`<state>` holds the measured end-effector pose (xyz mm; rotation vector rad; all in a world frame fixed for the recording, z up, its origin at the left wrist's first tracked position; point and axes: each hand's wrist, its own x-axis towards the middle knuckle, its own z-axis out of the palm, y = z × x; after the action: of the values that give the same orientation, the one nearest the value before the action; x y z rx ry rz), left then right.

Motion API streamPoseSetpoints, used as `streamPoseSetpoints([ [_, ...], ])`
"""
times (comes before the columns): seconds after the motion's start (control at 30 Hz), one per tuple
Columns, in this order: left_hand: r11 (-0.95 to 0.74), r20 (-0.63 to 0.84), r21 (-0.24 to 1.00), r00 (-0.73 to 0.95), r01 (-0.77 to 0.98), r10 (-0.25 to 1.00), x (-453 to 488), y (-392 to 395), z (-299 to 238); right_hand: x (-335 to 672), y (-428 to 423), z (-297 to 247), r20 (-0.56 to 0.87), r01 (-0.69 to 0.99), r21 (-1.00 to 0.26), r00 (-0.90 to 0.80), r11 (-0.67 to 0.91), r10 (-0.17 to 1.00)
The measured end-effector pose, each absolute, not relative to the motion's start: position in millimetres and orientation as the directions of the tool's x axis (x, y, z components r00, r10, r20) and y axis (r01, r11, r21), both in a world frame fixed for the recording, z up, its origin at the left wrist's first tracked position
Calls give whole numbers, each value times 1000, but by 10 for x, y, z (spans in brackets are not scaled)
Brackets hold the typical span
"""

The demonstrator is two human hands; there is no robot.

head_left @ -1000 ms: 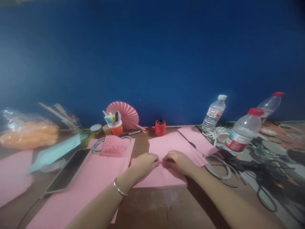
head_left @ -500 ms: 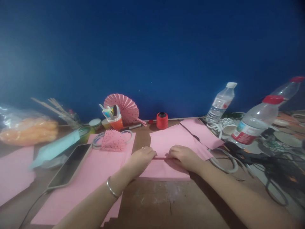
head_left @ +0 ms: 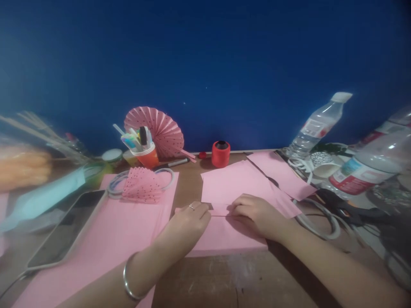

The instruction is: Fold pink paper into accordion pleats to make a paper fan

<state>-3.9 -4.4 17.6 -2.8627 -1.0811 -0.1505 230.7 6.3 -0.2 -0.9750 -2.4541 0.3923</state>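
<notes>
The pink sheet (head_left: 224,241) lies flat on the tabletop (head_left: 205,282), right in front, so I'll place everything off that. The left hand (head_left: 189,220) and right hand (head_left: 257,214) meet on its far edge. Each grip is curled nearly closed, fingertips pinching a narrow folded strip and pressing down, I'd guess so the crease sets straight. Left of the sheet there's a phone (head_left: 64,229), out of the fold's way. Behind it is a red spool (head_left: 221,154), behind-left an orange cup (head_left: 146,156) of pens and a paper fan (head_left: 157,128), and behind-right a water bottle (head_left: 316,126).
</notes>
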Motion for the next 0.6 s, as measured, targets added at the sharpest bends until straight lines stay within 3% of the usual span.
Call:
streamPoseSetpoints([
  [0.3,-704,52,74,702,706,710,-26,-48,174,2291,57,-35,289,578,-502,-590,644,754],
  [0.6,-708,11,92,710,700,704,5,-58,201,2282,34,-61,255,596,-531,-565,602,784],
])
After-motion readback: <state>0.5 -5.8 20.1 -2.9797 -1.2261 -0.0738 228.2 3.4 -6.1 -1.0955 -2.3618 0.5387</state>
